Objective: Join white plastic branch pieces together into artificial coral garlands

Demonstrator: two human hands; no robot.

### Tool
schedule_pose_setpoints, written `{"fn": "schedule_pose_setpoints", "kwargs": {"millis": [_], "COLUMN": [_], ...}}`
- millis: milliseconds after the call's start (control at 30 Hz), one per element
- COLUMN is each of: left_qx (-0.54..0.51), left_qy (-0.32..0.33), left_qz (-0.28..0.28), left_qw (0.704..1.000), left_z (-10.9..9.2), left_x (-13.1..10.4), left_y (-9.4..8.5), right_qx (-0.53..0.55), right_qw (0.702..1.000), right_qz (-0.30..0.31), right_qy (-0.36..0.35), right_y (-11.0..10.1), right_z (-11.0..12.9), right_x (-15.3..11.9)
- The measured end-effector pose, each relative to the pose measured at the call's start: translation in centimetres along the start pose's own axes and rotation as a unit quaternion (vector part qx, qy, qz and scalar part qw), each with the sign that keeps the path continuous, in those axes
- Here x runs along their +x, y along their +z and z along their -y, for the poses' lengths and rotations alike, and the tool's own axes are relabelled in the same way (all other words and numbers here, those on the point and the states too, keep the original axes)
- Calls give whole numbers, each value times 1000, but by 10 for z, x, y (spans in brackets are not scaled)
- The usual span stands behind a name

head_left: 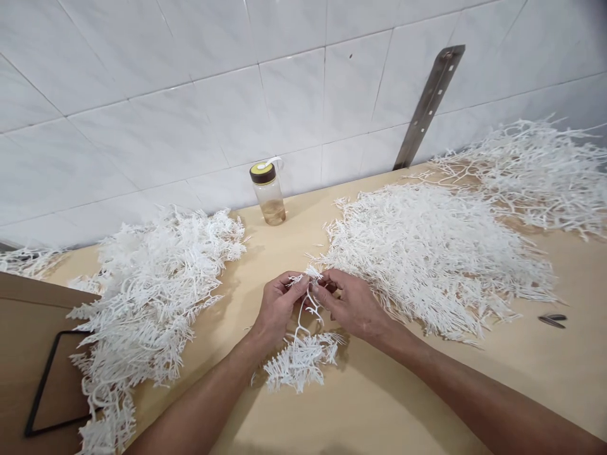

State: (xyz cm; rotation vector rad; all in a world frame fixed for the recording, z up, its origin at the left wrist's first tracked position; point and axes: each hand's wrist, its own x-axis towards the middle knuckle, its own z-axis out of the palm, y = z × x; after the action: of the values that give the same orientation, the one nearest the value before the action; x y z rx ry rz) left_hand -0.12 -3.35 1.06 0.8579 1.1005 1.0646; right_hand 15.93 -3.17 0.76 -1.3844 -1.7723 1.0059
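Observation:
Between my two hands is a white branching plastic sprig (303, 316), with thin bare stems and a bushy tuft (303, 361) hanging at its lower end. My left hand (281, 303) pinches it near its upper tip between thumb and fingers. Right beside it, my right hand (348, 302) is closed at the same tip, thumb against fingertips, where small white pieces show. To the right lies a broad heap of short white sprigs (427, 259). A second, bushier white heap (161, 284) spreads along the left.
A clear bottle (272, 202) with a dark and yellow lid stands near the tiled wall (294, 95). More bare-branched white stems (545, 177) lie far right. A brown carton (38, 354) sits at left, a metal bracket (429, 107) against the wall, small dark objects (552, 320) at right.

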Motion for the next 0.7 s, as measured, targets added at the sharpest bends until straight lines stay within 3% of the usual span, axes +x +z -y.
{"fn": "schedule_pose_setpoints", "kwargs": {"millis": [233,367,533,700], "left_qx": [109,162,153,105], "left_qy": [93,150,148,138], "left_qz": [-25,-49,-72,-99], "left_qw": [989,974,974,980], "left_z": [9,11,1,-7], "left_x": [7,11,12,13], "left_y": [-9,-16,-18,-18], "right_qx": [-104,-40,74,224], "right_qw": [994,999,996,972], "right_qz": [21,9,8,30], "right_qy": [-22,-4,53,70], "right_y": [0,1,8,18], "right_z": [-1,4,10,5], "right_x": [11,21,35,42]}}
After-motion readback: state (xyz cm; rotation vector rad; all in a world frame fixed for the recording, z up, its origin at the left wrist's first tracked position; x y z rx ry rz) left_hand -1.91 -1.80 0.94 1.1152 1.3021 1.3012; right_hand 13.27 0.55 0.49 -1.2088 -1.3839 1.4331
